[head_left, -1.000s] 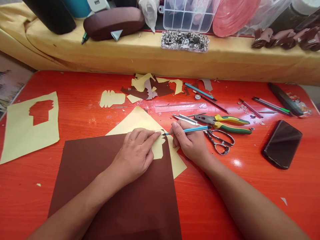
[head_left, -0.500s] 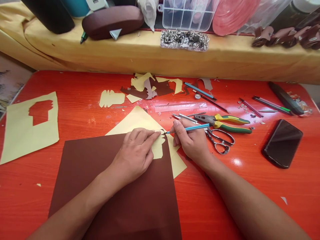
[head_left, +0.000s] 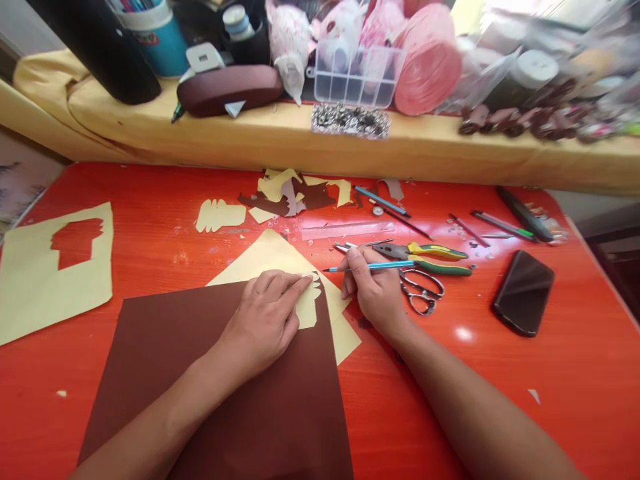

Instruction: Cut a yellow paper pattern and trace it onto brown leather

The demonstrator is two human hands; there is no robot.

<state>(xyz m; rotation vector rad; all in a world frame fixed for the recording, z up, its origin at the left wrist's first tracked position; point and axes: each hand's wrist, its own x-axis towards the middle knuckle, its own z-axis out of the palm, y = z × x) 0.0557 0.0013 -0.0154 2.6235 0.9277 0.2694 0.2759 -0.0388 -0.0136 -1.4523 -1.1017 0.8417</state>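
My left hand (head_left: 270,310) lies flat, its fingers pressing a pale yellow paper template (head_left: 307,310) onto a brown sheet (head_left: 200,380). The template has a scalloped right edge and is partly hidden under the fingers. It sits near the sheet's top right corner. My right hand (head_left: 375,287) is closed around a blue pencil (head_left: 385,265). The dark pencil tip points left and hovers just beside the template's scallops, apart from them. A larger yellow sheet (head_left: 270,257) sticks out from beneath the brown one.
Right of my right hand lie pliers (head_left: 430,257), scissors (head_left: 423,293) and a black phone (head_left: 524,293). Farther back are paper scraps (head_left: 315,193), a clear ruler (head_left: 340,231) and more pencils. A cut-out yellow sheet (head_left: 30,287) lies left. A cloth-covered shelf (head_left: 225,143) bounds the back.
My right hand has drawn the pencil tip up and away from the template's edge, and the pencil lies more level. My left hand stays on the template. The view has tilted upward, showing more shelf.
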